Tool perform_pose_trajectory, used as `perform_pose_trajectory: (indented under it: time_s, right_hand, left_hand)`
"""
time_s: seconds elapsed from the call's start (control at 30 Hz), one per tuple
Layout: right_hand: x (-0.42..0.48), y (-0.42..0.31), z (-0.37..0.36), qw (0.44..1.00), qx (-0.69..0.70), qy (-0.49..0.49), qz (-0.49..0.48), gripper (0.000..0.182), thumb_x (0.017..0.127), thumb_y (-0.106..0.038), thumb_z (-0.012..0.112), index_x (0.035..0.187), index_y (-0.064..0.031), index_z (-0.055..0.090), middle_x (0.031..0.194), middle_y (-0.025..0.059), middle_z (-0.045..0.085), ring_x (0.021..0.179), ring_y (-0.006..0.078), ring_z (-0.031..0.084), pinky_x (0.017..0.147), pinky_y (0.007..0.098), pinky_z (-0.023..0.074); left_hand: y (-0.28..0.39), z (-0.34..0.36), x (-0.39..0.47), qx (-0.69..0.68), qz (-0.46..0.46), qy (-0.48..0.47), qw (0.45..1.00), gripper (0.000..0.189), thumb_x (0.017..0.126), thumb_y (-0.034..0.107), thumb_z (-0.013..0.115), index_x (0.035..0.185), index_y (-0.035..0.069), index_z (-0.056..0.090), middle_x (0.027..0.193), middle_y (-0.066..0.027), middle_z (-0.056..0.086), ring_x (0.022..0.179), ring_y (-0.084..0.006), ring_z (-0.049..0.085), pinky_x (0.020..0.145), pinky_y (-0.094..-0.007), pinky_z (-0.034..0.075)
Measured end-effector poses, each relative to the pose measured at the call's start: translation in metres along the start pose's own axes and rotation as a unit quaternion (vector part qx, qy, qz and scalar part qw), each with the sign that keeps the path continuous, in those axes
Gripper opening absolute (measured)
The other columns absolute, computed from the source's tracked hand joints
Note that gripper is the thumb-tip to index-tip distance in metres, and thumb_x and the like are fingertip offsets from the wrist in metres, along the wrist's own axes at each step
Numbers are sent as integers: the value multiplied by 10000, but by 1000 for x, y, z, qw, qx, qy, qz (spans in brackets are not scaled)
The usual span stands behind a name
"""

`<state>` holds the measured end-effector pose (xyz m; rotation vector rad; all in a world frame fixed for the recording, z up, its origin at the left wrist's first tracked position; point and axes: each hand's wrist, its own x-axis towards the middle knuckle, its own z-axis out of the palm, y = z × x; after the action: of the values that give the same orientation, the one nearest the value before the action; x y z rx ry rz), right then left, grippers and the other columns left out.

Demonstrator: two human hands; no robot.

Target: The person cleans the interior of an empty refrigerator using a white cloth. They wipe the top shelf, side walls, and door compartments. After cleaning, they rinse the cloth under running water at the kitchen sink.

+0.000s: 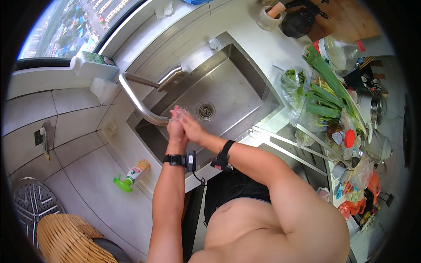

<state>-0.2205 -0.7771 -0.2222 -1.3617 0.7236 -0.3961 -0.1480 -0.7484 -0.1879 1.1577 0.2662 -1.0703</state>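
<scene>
Both my hands are together over the stainless-steel sink (230,95), under the end of the curved metal faucet (141,105). Water runs from the spout and splashes over the fingers. My left hand (177,130) is nearest the spout, with a black strap and a small device on its wrist. Against it lies my right hand (191,127), its forearm crossing from the right and also wearing a black strap. The palms and fingers touch, and I see no object between them; the exact finger pose is blurred by water. Beyond the fingertips is the sink's drain (206,111).
A green-topped spray bottle (133,176) lies left of the sink, and a white jug (93,64) stands by the window. Leeks (332,79), bagged greens (296,82) and a plastic bottle (340,52) crowd the right. A stone mortar (269,19) stands at the back.
</scene>
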Motion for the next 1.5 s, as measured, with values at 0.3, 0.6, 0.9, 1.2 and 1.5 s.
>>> perform_pose_trajectory:
  time_s: [0.3,0.6,0.9,1.2,1.5]
  right_hand:
    - [34,6,-25,985,132,42,107,537,1065,-289,507,1499,22,448,1566,214,442,1481,317,389,1207,377,307]
    - [58,-9,-52,969,198,29,145,488,1064,-273,520,1475,-12,499,1288,129,669,1166,169,613,1016,296,468]
    - [23,-52,-59,857,431,-7,283,317,988,-184,665,1292,-137,591,1019,31,685,708,101,601,482,259,404]
    - [33,-54,-43,937,133,-7,324,395,1031,-443,569,1014,-79,720,859,70,709,660,181,646,475,345,445]
    - [20,-30,-20,953,280,19,117,420,1073,-305,493,1312,6,640,1350,195,617,1205,262,627,1050,341,476]
  left_hand:
    - [-3,31,-26,-21,27,-74,997,510,1127,300,343,1569,45,343,1594,-82,410,1426,-224,436,1208,-389,331]
    - [-5,36,-45,39,42,-103,993,473,1124,316,346,1497,46,458,1556,-86,462,1428,-223,433,1196,-380,314]
    - [25,7,-28,266,100,13,959,448,1111,353,408,1465,100,515,1429,-133,561,1297,-271,553,1038,-449,479]
    - [17,2,-33,219,7,-2,976,476,1096,363,424,1478,85,485,1351,-53,617,1199,-177,602,964,-389,512]
    - [-7,4,-12,-35,-32,-43,998,427,1096,472,413,1298,133,576,1201,-34,635,1105,-181,615,944,-376,511]
